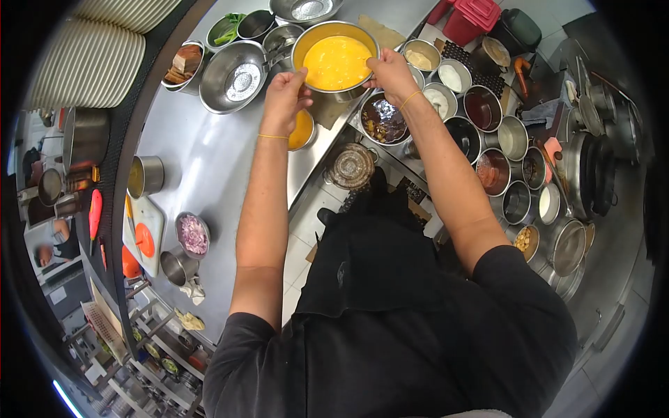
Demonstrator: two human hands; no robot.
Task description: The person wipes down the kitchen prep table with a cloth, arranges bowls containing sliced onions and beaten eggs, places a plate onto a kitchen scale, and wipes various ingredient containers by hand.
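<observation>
A round metal pot [307, 43] of bright yellow liquid [337, 64], which looks like beaten egg, is held by its rim between my two hands. My left hand [286, 99] pinches the rim at the near left, with its lower fingers curled in. On the right side, my right hand [391, 78] grips the rim with thumb and fingers. Partly under my left hand is a smaller container of yellow liquid [300, 132] on the steel counter [202, 150]. A large metal bowl [234, 76] with a perforated-looking base sits left of the pot.
To the right stand several metal containers of sauces and powders, including a dark sauce pot [385, 120]. A bowl of chopped onion [193, 235] and a white cutting board [149, 230] lie at left. Stacked plates [87, 63] rise at upper left. A lidded pot [350, 166] sits below the counter.
</observation>
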